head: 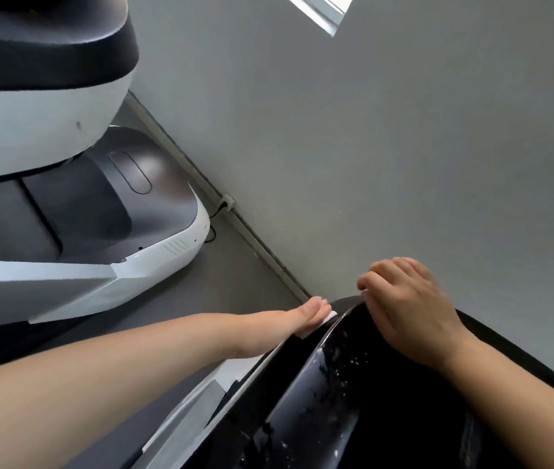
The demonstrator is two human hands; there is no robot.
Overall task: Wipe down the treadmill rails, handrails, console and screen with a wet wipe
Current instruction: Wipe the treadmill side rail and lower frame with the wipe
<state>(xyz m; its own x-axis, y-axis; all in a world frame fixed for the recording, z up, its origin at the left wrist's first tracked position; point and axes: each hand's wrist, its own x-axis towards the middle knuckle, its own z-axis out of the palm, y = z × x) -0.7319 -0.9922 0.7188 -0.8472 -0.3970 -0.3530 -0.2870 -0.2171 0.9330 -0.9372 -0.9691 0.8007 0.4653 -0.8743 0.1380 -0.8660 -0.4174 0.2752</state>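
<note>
The glossy black curved plastic console (353, 384) carries pale specks and streaks. A small white wet wipe (328, 318) shows at its edge. The neighbouring treadmill's rounded motor cover (123, 198) is dark grey edged in white. The wall (370, 147) is plain pale grey, the floor (235, 265) darker grey.

Two hands (302, 318) (411, 313), one wet wipe (328, 318), two treadmills (167, 245) (319, 384).
</note>
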